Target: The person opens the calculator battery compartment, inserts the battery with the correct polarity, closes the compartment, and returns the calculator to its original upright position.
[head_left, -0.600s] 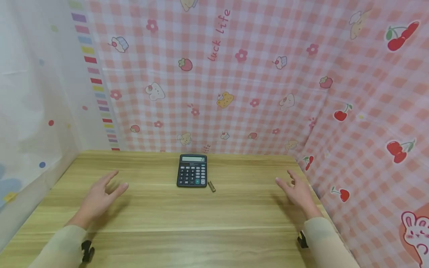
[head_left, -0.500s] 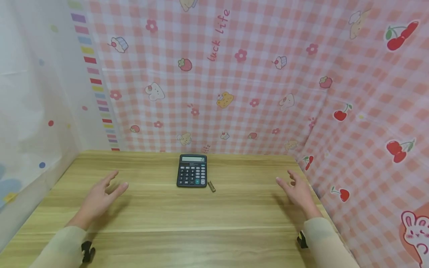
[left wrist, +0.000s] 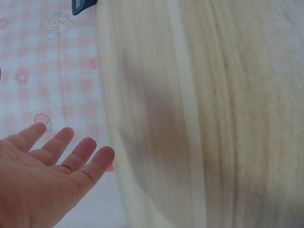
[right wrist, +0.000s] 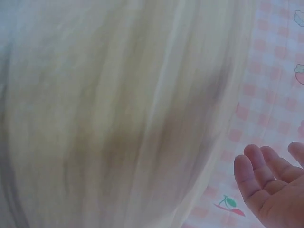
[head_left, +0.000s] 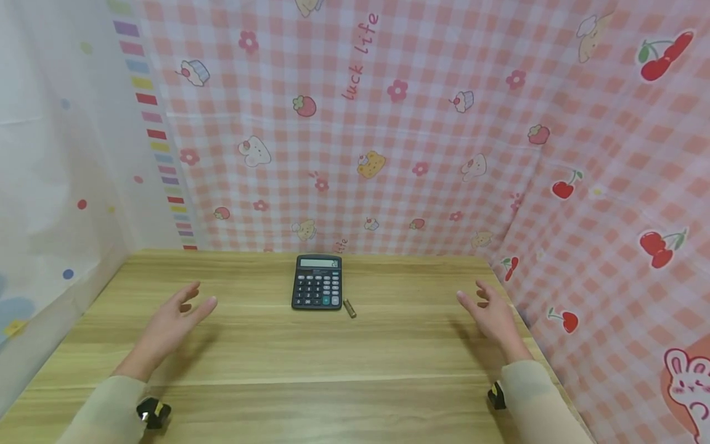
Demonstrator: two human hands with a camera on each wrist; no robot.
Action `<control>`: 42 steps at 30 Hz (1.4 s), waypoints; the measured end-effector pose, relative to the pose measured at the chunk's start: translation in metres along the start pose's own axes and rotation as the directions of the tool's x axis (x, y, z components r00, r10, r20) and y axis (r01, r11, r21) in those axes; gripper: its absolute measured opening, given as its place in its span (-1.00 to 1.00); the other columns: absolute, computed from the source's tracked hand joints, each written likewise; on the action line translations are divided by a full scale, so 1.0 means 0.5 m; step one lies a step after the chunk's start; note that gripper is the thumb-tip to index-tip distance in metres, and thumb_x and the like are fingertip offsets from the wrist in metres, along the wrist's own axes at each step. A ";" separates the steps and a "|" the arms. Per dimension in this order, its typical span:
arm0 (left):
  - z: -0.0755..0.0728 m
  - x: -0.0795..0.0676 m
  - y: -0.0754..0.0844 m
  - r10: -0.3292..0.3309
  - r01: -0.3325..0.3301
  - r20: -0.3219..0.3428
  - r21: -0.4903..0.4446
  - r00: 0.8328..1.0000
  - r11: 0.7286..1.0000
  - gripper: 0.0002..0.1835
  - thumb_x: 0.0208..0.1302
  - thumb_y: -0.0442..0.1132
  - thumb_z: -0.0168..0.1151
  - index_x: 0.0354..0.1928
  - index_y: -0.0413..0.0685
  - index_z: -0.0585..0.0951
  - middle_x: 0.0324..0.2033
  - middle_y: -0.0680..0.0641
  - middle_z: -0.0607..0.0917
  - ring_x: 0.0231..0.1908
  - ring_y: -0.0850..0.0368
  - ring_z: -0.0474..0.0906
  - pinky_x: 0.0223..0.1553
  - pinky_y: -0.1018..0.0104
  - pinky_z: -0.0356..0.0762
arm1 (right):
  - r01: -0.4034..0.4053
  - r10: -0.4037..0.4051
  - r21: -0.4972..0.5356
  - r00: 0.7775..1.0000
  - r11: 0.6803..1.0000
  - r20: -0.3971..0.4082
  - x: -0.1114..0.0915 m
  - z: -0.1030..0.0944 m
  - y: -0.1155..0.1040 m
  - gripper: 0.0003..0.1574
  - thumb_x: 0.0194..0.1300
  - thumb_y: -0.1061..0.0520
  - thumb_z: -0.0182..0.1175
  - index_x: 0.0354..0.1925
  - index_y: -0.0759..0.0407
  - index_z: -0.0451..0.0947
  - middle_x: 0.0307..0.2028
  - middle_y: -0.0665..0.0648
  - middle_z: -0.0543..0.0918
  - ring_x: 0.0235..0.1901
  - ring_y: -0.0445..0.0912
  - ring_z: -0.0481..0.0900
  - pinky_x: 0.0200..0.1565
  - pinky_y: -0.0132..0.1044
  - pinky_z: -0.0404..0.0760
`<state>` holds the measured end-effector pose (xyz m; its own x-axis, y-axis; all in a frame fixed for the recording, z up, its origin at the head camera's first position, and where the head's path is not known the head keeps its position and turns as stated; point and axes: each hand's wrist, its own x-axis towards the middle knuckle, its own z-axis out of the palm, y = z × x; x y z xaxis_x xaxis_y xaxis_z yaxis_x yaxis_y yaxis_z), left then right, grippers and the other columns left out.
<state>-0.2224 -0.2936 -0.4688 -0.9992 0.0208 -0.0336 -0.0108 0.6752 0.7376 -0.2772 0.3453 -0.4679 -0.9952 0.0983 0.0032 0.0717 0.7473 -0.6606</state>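
Note:
A dark calculator (head_left: 317, 282) with a grey display reading 20 lies near the back of the wooden table. Close to its lower right corner is a small brass-coloured cylinder (head_left: 349, 308), too small to tell its kind. My left hand (head_left: 169, 327) hovers over the table's left side, fingers loosely extended, holding nothing. Over the right side my right hand (head_left: 493, 317) is held the same way, also with nothing in it. Both hands are well apart from the calculator. In the left wrist view only a dark corner of the calculator (left wrist: 81, 5) shows at the top.
The wooden table (head_left: 310, 382) reaches back to a pink checked curtain (head_left: 333, 135) with printed figures. Another pink checked curtain (head_left: 621, 203) hangs along the right edge, and a pale dotted curtain (head_left: 61, 154) along the left. A dark strap device (head_left: 154, 413) sits at my left wrist.
My left hand has shifted slightly to the right and its forearm has turned a little. The right hand has hardly moved. The calculator and the small cylinder lie where they were.

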 end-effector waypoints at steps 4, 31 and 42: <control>0.004 0.000 0.005 0.007 -0.007 -0.023 0.004 1.000 1.000 -0.06 0.41 0.35 -0.08 0.59 -0.03 -0.10 0.50 -0.37 0.11 0.37 -0.51 0.16 0.14 -0.45 0.33 | -0.007 0.007 0.007 1.000 1.000 0.018 -0.001 -0.002 -0.007 0.25 0.24 -0.62 -0.07 0.59 0.01 -0.16 0.47 0.40 0.20 0.34 0.35 0.35 0.23 0.24 0.46; 0.038 0.001 0.051 0.097 -0.115 -0.186 -0.088 0.978 0.989 -0.15 0.43 0.22 0.04 0.58 0.05 -0.01 0.50 -0.29 0.17 0.38 -0.42 0.19 0.29 -0.37 0.25 | 0.060 -0.064 0.168 0.998 0.984 0.020 -0.017 0.017 -0.022 0.06 0.39 -0.44 -0.03 0.58 0.02 -0.09 0.45 0.41 0.23 0.33 0.39 0.34 0.27 0.24 0.43; 0.052 -0.003 0.060 0.104 -0.125 -0.202 -0.094 0.974 0.988 -0.18 0.44 0.22 0.01 0.57 0.04 0.03 0.48 -0.30 0.22 0.37 -0.39 0.22 0.28 -0.34 0.28 | 0.101 -0.103 0.248 0.995 0.963 -0.004 -0.017 0.028 -0.017 -0.06 0.50 -0.36 -0.17 0.56 0.16 -0.03 0.41 0.44 0.28 0.31 0.33 0.39 0.32 0.22 0.37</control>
<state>-0.2202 -0.2544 -0.4642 -0.9819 -0.0584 0.1803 0.1107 0.5952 0.7959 -0.2704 0.3288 -0.4727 -0.9970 0.0234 0.0742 -0.0478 0.5669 -0.8224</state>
